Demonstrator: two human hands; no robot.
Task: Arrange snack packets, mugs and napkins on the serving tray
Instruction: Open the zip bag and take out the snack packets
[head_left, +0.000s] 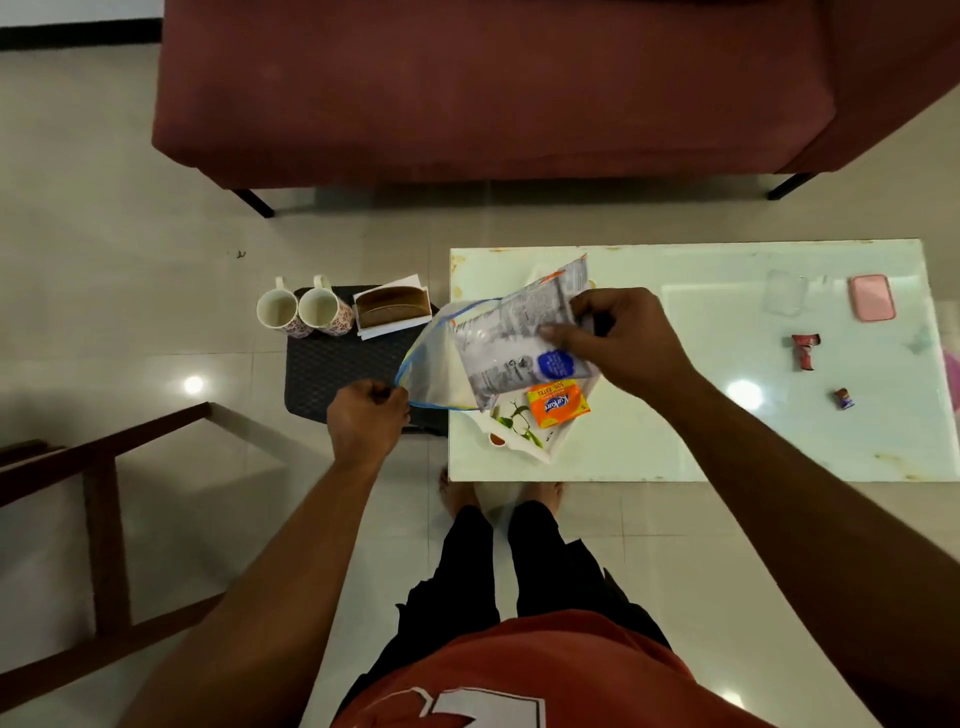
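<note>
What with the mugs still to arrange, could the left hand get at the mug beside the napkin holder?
Probably not yet: the left hand pinches the zip bag's rim. Once freed, yes; the mug stands uncovered on the tray, nothing between.

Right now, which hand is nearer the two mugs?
Left. The left hand pinches the bag a little right of the mugs; the right hand holds a packet farther right, over the table.

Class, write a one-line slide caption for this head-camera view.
Left hand pinches the rim of a clear zip bag; right hand holds a silver snack packet at its mouth.
</note>
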